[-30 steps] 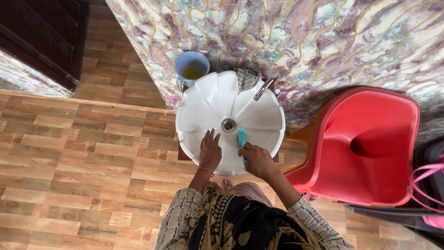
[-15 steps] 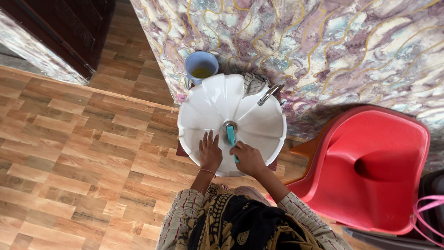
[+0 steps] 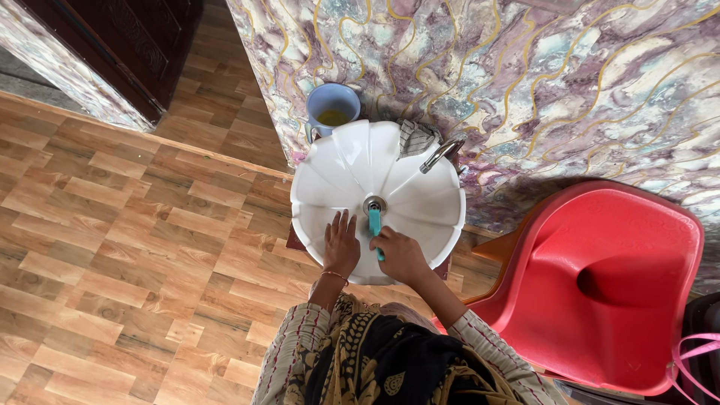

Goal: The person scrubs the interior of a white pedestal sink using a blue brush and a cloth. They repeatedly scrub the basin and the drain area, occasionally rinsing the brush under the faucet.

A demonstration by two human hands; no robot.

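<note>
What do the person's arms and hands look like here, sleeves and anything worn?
Both forearms are bare. The sleeves, pale with thin dark red stripes, are pushed up to the elbows. The left hand has a thin bangle at the wrist; the right hand shows nothing worn. No gloves.

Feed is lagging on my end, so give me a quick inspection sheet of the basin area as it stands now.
Surface: white fluted basin, mounted against a marbled wall.
Job's things: teal brush, its head at the drain.
Clutter: blue mug with yellowish liquid behind the basin; folded cloth on the rim beside the tap.
Hands: left hand flat on the basin's near side; right hand gripping the brush handle.
Cables: nothing seen.
Surroundings: wood-pattern floor, red plastic chair at right, dark door top left.
</note>
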